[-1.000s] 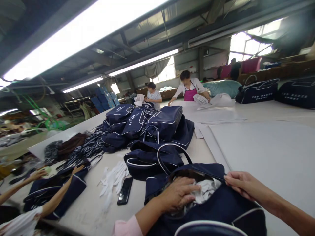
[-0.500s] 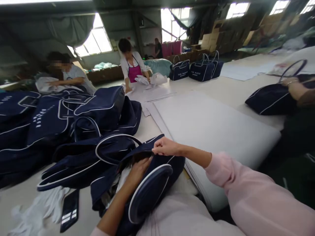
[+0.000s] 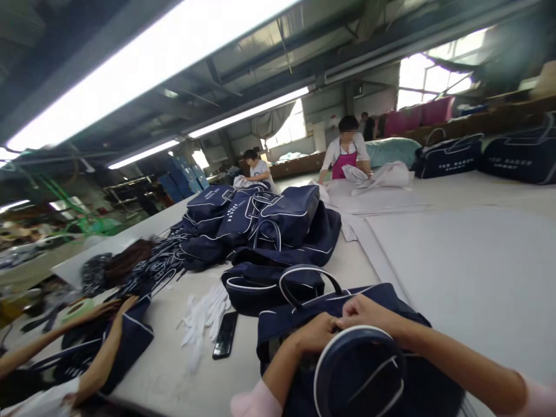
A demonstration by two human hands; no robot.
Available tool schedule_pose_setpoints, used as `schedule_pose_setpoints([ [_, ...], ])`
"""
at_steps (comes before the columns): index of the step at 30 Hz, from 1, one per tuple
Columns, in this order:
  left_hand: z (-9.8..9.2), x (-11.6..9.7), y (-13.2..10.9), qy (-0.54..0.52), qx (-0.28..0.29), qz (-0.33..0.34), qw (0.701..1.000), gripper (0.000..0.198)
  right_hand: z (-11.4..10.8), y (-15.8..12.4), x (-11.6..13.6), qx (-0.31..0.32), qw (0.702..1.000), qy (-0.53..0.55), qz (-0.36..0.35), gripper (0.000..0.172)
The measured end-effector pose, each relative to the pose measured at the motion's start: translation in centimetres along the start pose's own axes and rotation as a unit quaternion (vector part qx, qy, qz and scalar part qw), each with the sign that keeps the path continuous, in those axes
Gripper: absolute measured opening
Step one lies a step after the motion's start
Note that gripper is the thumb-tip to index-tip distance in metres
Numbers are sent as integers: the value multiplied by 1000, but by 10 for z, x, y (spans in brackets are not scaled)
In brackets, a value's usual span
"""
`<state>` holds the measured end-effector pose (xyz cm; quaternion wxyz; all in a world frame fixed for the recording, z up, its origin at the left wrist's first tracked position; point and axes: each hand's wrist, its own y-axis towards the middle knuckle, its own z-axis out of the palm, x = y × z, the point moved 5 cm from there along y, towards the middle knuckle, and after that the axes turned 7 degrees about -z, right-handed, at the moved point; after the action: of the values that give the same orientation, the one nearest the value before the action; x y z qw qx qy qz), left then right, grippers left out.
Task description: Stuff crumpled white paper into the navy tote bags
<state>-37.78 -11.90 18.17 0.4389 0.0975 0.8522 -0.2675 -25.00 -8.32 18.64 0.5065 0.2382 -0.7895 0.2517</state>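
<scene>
A navy bag with white piping lies on the table right in front of me, one looped handle standing up toward the camera. My left hand and my right hand meet at the bag's top edge, both with fingers curled and pinched on the fabric there. Whatever lies inside the bag is hidden by my hands and the handle.
A heap of navy bags fills the table's middle. White gloves and a black phone lie left of my bag. Large white sheets cover the right. Another person's arms hold a bag at lower left; two people work farther back.
The view swung back to the left and up. My left hand came out of the bag's opening and now meets my right hand at the closed top edge; the white stuffing no longer shows.
</scene>
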Motion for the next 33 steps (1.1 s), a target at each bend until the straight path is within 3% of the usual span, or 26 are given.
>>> schedule_pose_setpoints([
  [2,-1,0,-8,-74,-36,-13,997,14,-2,-10,-14,-36,999,29,9,42],
  [5,1,-5,-18,-188,-160,-7,969,40,0,-27,-27,-70,996,60,9,49],
  [7,6,-17,-19,-115,-220,21,968,56,2,-37,-28,-75,994,75,6,51],
  [8,9,-24,-16,-41,-233,31,971,54,3,-41,-27,-78,994,71,6,50],
  [12,24,-39,7,197,-242,27,950,10,-2,-53,-18,-108,994,0,-7,42],
  [15,36,-39,22,321,-280,71,902,14,-15,-58,-25,-138,988,-62,-39,44],
  [18,47,-41,25,409,-358,179,820,4,-38,-60,-42,-209,949,-184,-148,38],
  [20,51,-43,21,433,-410,228,770,10,-45,-56,-59,-203,911,-282,-220,65],
  [22,50,-45,15,440,-446,242,741,15,-44,-49,-77,-151,894,-341,-247,82],
  [24,47,-47,10,439,-461,235,735,18,-43,-44,-90,-125,890,-364,-246,82],
  [27,44,-46,2,430,-465,216,743,19,-41,-46,-95,-140,878,-381,-254,66],
  [31,44,-35,-4,395,-472,185,766,18,-41,-61,-92,-237,844,-383,-291,30],
  [33,43,-33,-5,380,-468,163,781,18,-41,-68,-88,-286,831,-373,-296,20],
])
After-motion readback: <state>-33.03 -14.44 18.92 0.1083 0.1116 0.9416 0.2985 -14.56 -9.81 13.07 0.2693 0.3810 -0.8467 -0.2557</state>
